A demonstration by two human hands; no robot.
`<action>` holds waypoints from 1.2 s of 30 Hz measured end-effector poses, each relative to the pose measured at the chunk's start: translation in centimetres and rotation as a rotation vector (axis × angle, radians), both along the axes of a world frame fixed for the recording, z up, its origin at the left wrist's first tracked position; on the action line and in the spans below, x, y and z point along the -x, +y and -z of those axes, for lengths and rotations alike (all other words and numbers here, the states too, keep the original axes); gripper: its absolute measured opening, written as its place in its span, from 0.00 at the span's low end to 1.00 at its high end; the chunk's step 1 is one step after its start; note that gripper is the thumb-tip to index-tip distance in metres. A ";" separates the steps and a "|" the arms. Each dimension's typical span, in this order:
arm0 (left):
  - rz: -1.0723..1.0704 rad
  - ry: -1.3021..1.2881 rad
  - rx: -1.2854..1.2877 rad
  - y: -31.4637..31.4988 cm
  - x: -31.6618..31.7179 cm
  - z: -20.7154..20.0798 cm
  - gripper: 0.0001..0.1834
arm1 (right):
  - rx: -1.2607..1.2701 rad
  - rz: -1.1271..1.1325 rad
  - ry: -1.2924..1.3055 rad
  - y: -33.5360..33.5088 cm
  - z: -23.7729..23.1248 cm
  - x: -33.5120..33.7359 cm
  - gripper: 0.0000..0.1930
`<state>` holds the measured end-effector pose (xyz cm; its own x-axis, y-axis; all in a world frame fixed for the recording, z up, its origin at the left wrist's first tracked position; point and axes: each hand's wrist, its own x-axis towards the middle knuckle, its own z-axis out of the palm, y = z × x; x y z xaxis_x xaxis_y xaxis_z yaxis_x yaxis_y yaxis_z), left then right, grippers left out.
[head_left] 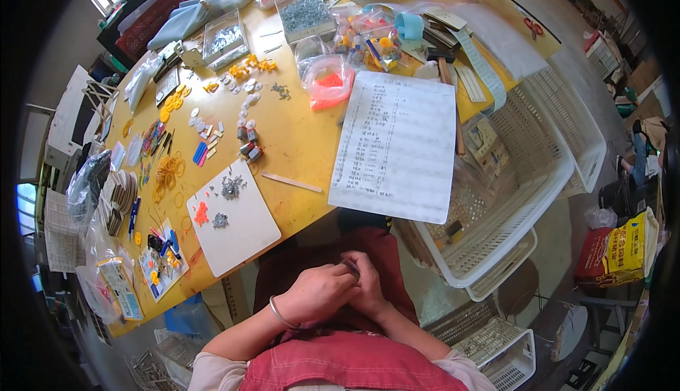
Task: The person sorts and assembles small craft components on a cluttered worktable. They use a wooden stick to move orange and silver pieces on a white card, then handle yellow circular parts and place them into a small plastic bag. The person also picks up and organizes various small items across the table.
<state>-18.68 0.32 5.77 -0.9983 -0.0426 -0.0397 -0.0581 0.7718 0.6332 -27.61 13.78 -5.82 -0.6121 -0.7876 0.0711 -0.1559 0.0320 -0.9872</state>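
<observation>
Over my lap, below the table's front edge, my left hand (317,293) and my right hand (367,288) are brought together with curled fingers. Something small and dark shows between the fingertips, too hidden to name. Nearest on the table is a pale board (253,241) with rounded corners. It bears a larger heap of small grey metal pieces (231,188), a smaller grey heap (221,219) and a few orange bits (201,212). A flat wooden stick (291,182) lies beside the board. To its right, a handwritten sheet (397,143) overhangs the table edge.
Yellow rubber bands (167,174), blue sticks (199,152) and other small parts are spread across the yellow table (290,136). Farther back stand a box of grey hardware (306,15) and a bag of orange pieces (329,83). White plastic crates (520,231) stand at the right.
</observation>
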 end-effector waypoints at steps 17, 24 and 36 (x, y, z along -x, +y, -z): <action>-0.036 -0.033 -0.083 -0.1 -0.2 -1.4 0.10 | -0.038 -0.006 -0.100 -0.1 0.4 -0.1 0.27; -0.037 -0.006 -0.100 -0.3 -0.4 -1.6 0.11 | -0.034 -0.008 -0.056 -0.2 -0.2 0.1 0.27; -0.039 0.029 -0.075 -0.7 -0.6 -2.4 0.13 | 0.059 0.016 0.053 -0.7 -0.4 0.2 0.24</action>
<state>-18.08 -0.40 8.20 -0.9967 -0.0794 -0.0157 -0.0683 0.7197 0.6909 -27.80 13.08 -5.46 -0.6184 -0.7715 0.1494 -0.2077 -0.0229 -0.9779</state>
